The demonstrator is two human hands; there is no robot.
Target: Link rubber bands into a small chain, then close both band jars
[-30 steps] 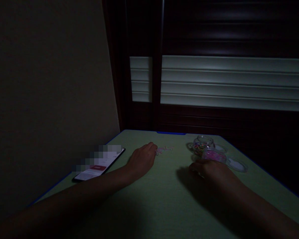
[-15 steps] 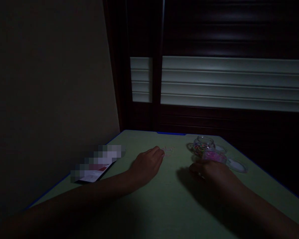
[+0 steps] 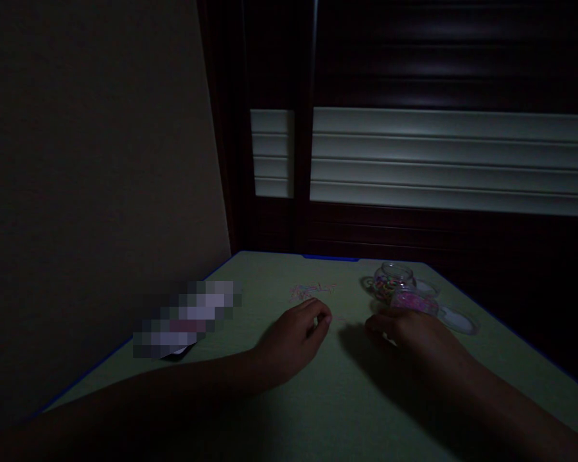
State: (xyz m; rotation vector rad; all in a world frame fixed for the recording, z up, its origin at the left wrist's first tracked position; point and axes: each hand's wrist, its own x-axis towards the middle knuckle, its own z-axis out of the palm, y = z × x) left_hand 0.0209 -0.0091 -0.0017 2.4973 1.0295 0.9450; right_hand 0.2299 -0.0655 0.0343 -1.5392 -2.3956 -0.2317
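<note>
My left hand (image 3: 296, 339) is over the middle of the table, thumb and forefinger pinched together; whatever lies between the tips is too small and dark to make out. Just beyond it, a loose pile of thin pinkish pieces (image 3: 312, 290) is spread on the tabletop. To the right, my right hand (image 3: 411, 335) is held with its fingers drawn together, their tips in shadow, so anything in them cannot be made out. Right behind that hand stands a clear container of pink pieces (image 3: 417, 301). A clear round jar with small multicoloured pieces (image 3: 393, 282) is behind it.
A pale round lid (image 3: 457, 320) lies right of the containers, and another lid (image 3: 428, 289) lies partly behind them. On the left of the green table (image 3: 318, 398) is a flat blurred-out object (image 3: 187, 321). A wall (image 3: 101, 160) rises at the left; dark panelling (image 3: 414, 231) stands behind.
My left hand has come back from the pile toward me and slightly right, uncovering more of the thin pieces. My right hand has stayed almost in place.
</note>
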